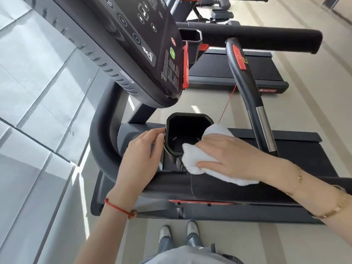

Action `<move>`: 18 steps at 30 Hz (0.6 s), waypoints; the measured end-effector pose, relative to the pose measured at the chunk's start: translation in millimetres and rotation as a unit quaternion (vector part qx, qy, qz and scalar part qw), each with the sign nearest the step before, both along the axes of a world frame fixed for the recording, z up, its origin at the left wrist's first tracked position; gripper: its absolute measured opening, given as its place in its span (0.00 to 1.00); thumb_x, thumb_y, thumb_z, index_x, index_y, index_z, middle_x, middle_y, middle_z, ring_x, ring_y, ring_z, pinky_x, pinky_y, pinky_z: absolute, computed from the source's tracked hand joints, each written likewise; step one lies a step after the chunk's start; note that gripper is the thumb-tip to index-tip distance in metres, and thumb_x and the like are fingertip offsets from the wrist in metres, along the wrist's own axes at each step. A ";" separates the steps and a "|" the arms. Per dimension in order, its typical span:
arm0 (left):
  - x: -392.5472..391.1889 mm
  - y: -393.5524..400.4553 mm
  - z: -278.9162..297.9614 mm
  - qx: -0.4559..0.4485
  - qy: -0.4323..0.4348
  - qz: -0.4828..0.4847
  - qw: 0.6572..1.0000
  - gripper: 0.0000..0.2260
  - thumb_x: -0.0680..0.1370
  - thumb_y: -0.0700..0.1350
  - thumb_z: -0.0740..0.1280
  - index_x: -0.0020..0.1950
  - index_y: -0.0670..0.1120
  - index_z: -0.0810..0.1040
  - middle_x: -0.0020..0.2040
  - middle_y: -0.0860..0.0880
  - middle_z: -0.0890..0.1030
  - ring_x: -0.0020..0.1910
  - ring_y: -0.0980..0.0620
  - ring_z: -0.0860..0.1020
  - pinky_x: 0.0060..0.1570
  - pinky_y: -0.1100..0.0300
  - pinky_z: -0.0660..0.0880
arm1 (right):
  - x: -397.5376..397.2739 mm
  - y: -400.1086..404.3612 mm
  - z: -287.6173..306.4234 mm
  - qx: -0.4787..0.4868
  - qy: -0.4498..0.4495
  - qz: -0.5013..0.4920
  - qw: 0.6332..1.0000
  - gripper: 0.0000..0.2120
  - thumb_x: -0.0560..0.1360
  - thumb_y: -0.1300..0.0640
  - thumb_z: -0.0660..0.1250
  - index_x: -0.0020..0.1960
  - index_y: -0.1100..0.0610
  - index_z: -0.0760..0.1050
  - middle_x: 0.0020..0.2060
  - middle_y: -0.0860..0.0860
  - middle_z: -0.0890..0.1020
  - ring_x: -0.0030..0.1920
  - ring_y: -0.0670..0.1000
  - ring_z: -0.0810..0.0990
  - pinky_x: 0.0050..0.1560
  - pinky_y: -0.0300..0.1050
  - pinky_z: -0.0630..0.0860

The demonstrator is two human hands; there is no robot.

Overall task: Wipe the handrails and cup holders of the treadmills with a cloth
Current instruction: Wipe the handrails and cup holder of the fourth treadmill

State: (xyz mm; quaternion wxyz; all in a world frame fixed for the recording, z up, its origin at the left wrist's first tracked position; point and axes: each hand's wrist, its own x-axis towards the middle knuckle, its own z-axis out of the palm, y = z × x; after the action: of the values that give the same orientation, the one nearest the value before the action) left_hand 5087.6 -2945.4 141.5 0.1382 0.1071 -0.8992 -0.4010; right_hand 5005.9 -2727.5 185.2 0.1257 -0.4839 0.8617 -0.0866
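A black cup holder (187,119) hangs below the treadmill's console, its square mouth facing me. My right hand (230,157) holds a white cloth (198,159) against the holder's right and near rim, fingers spread over the cloth and thumb curled under it. My left hand (141,151) rests on the holder's left rim with its fingertips touching the edge. A dark handrail (245,86) with a silver sensor section runs past the right hand. A thick black side rail (102,138) curves on the left.
The black console (133,44) with buttons looms above the cup holder. A second cup holder (190,38) and a padded black handrail (266,37) lie further back. Another treadmill's belt (238,67) is beyond. Glass wall panels are on the left. My feet stand on beige floor.
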 end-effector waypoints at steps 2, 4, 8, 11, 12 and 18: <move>-0.2 0.9 0.3 0.000 -0.004 0.001 1.000 0.14 0.83 0.52 0.57 0.65 0.55 0.77 0.55 0.60 0.81 0.49 0.59 0.79 0.53 0.57 0.76 | -4.6 12.4 2.9 -0.007 0.000 0.011 1.000 0.17 0.79 0.42 0.57 0.54 0.55 0.72 0.49 0.47 0.73 0.51 0.46 0.69 0.49 0.37 0.61; -0.9 2.0 0.2 0.000 -0.007 -0.001 1.000 0.14 0.83 0.52 0.57 0.65 0.55 0.77 0.55 0.60 0.81 0.50 0.59 0.79 0.53 0.57 0.76 | -4.2 1.6 0.3 -0.009 0.010 0.010 1.000 0.19 0.79 0.40 0.55 0.51 0.55 0.72 0.47 0.48 0.76 0.52 0.49 0.71 0.55 0.40 0.64; -1.5 1.6 -1.4 -0.007 -0.012 -0.004 1.000 0.15 0.83 0.51 0.56 0.66 0.53 0.77 0.56 0.57 0.81 0.53 0.58 0.78 0.54 0.59 0.75 | 5.4 -43.9 -9.9 -0.011 -0.013 -0.020 1.000 0.20 0.79 0.38 0.55 0.40 0.53 0.63 0.33 0.47 0.73 0.35 0.48 0.73 0.38 0.48 0.67; -1.3 -0.1 -1.1 -0.012 -0.018 -0.009 1.000 0.15 0.83 0.51 0.56 0.66 0.53 0.77 0.56 0.57 0.81 0.52 0.58 0.79 0.54 0.57 0.77 | 4.1 -36.9 -13.1 -0.021 -0.008 -0.028 0.999 0.20 0.78 0.36 0.54 0.41 0.52 0.63 0.31 0.46 0.71 0.32 0.46 0.71 0.33 0.41 0.64; -1.1 -0.2 -0.7 -0.016 -0.020 -0.010 1.000 0.15 0.83 0.51 0.57 0.66 0.54 0.77 0.56 0.57 0.81 0.51 0.58 0.79 0.53 0.55 0.77 | 2.9 -27.3 -12.2 -0.027 -0.007 -0.016 0.999 0.20 0.78 0.36 0.53 0.43 0.52 0.63 0.32 0.46 0.72 0.32 0.47 0.71 0.32 0.39 0.62; -2.8 0.9 0.1 -0.009 -0.023 -0.004 1.000 0.14 0.83 0.52 0.57 0.65 0.56 0.77 0.56 0.59 0.81 0.47 0.58 0.80 0.54 0.52 0.78 | -10.6 2.1 -4.3 -0.016 0.021 0.035 0.999 0.26 0.77 0.35 0.48 0.51 0.55 0.72 0.44 0.49 0.77 0.49 0.50 0.73 0.52 0.43 0.67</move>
State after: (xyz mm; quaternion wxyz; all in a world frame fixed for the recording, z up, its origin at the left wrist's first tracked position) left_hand 5084.8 -2944.5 141.6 0.1169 0.1118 -0.9063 -0.3905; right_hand 4995.2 -2725.3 180.9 0.1030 -0.5171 0.8454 -0.0854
